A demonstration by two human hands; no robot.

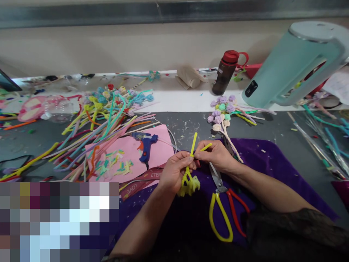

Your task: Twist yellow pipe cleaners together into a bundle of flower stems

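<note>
Between my two hands is a yellow pipe cleaner flower (pixel 190 185), its fuzzy head hanging down and its stem pointing up. My left hand (pixel 178 169) is closed around the stem, with fingers pinched. My right hand (pixel 214 155) pinches a yellow pipe cleaner end (pixel 206 147) that sticks out to the right of the stem. Scissors (pixel 221 189) with one yellow and one red handle lie below my right hand on purple cloth (pixel 261 156). A blue glue gun (pixel 147 143) rests on pink paper (pixel 165 145) left of my hands.
Loose pipe cleaners (pixel 109 127) pile up on the left. A bunch of pastel pipe cleaner flowers (pixel 222 109) lies beyond my right hand. Behind it stand a dark bottle with a red lid (pixel 225 74) and a large mint-green kettle (pixel 286 65). Cut bits (pixel 114 163) litter the pink paper.
</note>
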